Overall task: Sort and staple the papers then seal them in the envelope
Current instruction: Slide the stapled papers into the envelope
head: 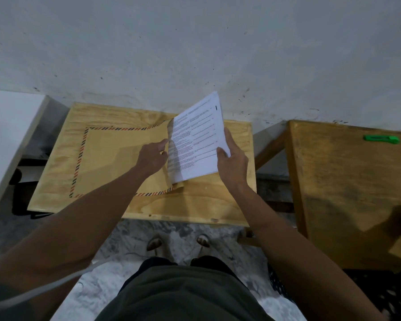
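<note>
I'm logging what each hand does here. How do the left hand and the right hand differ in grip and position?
The left hand holds the mouth of the brown envelope open, low by the table; the right hand grips the white papers by their right edge, tilted upward. The left hand meets the papers' left edge; the right hand is clear of the envelope. Both work on feeding the papers in.

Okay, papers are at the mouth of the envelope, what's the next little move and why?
Probably slide the papers leftward, deeper into the envelope. Only their left edge sits inside the opening, which the left hand holds up, while the right hand grips their right edge, tilted above the table.
</note>
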